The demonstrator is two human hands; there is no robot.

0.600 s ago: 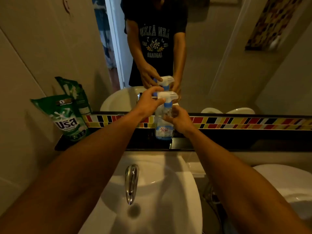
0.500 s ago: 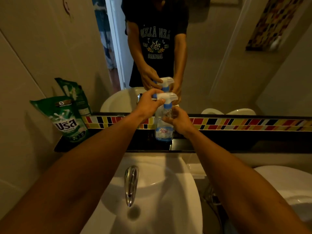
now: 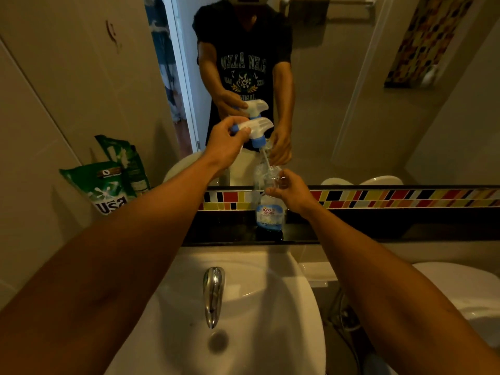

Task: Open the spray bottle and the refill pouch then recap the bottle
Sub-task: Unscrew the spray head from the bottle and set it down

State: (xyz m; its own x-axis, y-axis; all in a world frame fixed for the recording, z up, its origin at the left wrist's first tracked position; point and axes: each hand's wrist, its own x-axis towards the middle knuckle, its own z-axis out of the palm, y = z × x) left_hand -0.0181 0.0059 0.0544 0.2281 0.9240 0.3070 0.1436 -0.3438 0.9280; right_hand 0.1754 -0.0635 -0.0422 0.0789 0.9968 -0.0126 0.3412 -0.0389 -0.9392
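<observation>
The left hand [image 3: 226,143] grips the spray head [image 3: 251,128], lifted off with its tube still in the neck. The right hand [image 3: 290,192] clamps the bottle [image 3: 269,212] on the bench [image 3: 378,231]. Next, I judge: draw the tube clear, then open the refill pouch [image 3: 108,188].

Bare forearms, no sleeves; black tee [image 3: 244,44] w/ pale print in mirror.

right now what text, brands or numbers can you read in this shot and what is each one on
"King's Stella" on the label of the spray bottle.
"5" in a small round badge near the top of the green refill pouch.
Large white letters on the pouch front, not Latin script, partly cut off by the left arm.
"GLEN ALEN", mirrored, on the black T-shirt in the mirror; the smaller lines under it are too blurred.
Small print on the pouch: unreadable.
</observation>
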